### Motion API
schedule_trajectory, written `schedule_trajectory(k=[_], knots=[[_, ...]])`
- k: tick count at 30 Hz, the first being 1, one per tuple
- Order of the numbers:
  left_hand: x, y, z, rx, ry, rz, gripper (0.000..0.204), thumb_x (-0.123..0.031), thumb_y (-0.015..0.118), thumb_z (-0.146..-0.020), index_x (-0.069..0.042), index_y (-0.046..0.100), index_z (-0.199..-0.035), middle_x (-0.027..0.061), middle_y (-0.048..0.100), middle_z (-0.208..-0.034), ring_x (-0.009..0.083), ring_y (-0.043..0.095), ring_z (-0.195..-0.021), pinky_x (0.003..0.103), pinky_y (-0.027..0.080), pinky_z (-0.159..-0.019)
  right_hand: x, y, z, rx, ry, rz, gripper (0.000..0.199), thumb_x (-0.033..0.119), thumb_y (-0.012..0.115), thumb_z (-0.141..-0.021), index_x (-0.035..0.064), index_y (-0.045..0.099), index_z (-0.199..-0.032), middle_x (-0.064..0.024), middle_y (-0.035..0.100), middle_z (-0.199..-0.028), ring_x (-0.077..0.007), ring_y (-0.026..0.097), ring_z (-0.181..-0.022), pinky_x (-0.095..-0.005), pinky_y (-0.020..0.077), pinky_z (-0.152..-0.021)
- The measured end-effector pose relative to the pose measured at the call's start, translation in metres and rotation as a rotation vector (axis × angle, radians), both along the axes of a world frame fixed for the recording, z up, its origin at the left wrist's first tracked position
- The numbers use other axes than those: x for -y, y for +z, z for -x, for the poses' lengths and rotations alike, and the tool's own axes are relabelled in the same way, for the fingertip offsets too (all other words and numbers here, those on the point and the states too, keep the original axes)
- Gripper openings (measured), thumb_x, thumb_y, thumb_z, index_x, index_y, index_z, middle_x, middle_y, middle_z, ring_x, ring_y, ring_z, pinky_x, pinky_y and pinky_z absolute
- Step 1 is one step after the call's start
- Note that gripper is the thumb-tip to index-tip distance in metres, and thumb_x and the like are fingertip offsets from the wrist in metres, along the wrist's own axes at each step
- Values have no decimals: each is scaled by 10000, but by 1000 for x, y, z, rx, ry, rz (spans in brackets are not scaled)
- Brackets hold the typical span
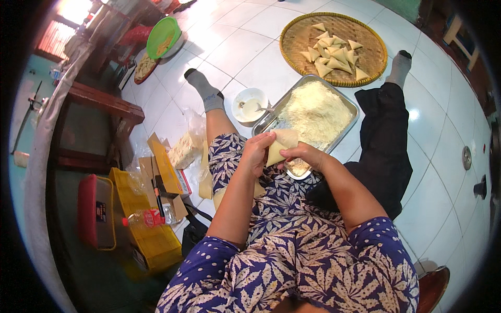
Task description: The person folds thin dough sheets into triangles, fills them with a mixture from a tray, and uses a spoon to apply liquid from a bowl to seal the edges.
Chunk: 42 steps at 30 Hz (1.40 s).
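Observation:
A pale pastry wrapper (283, 139), folded into a pointed shape, is held between my two hands above the near end of the metal tray. My left hand (257, 151) pinches its left edge with thumb and fingers. On the other side, my right hand (305, 155) grips it with the thumb laid across the front. Just beyond, a rectangular metal tray (355, 111) holds a heap of pale yellow, crumbly filling (315, 112). A white bowl (250, 99) with whitish paste and a spoon (265, 109) stands to the tray's left.
Several folded pastry triangles (336, 56) lie on a round woven tray (292, 55) beyond. My outstretched legs flank the metal tray. At left are a plastic-wrapped pack (185, 150), a yellow crate (151, 245), a plastic bottle (148, 218) and a wooden bench (104, 101). A green basin (156, 39) stands far left.

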<state>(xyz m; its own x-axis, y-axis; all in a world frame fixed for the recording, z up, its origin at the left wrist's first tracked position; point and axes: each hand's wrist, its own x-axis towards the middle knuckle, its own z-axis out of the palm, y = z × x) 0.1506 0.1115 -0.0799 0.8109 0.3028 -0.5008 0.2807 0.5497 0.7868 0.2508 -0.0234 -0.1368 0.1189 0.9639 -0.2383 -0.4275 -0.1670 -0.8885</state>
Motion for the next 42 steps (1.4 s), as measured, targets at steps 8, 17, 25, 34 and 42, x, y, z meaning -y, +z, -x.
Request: schedule_trajectory(k=[8, 17, 25, 34, 42], knots=[[6, -16, -6, 17, 297, -135, 234, -155, 538, -885, 42, 559, -1010, 124, 621, -917, 206, 618, -803, 319, 514, -714, 0, -11, -24, 657, -20, 223, 346, 340, 570, -815, 51, 605, -1000, -95, 640, -928, -218, 624, -776, -325, 443, -768], [1, -35, -10, 152, 472, -106, 185, -117, 554, -880, 56, 563, -945, 104, 614, -868, 175, 598, -751, 280, 499, -664, 2, 31, 15, 1564, -681, -446, 289, 112, 563, -697, 57, 588, -980, -94, 579, -914, -255, 546, -850, -383, 436, -779], [-8, -39, 1, 121, 433, 85, 179, -159, 505, -901, 3, 559, -955, 71, 621, -830, 162, 609, -706, 285, 511, -633, -10, 13, 37, 1670, -603, -437, 343, 124, 540, -721, 27, 574, -1048, -149, 525, -1058, -291, 502, -936, -410, 386, -849], [-1, -26, 3, 124, 332, 364, 237, -187, 460, -874, 7, 520, -997, 137, 592, -964, 236, 598, -835, 326, 513, -732, -4, 34, 24, 1168, -606, -333, 293, 92, 555, -713, 45, 568, -1002, -144, 601, -919, -314, 584, -858, -386, 473, -739], [9, -26, 1, 330, 183, 418, 382, -85, 491, -775, 48, 464, -1132, 157, 562, -1061, 257, 562, -967, 369, 448, -899, -1, 30, 10, 827, -672, -273, 239, 50, 569, -745, 53, 572, -984, -135, 580, -892, -316, 579, -826, -364, 472, -742]])
